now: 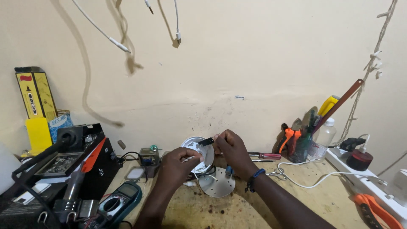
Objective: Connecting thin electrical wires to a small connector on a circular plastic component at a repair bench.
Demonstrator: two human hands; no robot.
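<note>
A stained yellowish worktop [322, 191] is standing against a cream wall [254, 51]. One multimeter [119, 203] is lying at the left, and one perforated metal disc [217, 185] is lying flat below the hands. The left hand [180, 164] is gripping one round white lamp housing [202, 153], tilted on edge above the disc. The right hand [229, 146] is pinching one small black tool [206, 141], its long axis pointing left.

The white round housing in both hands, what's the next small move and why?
Probably seat the small black part against the white round housing: the right hand pinches it at the rim while the left hand steadies the housing above the perforated metal disc on the bench.
</note>
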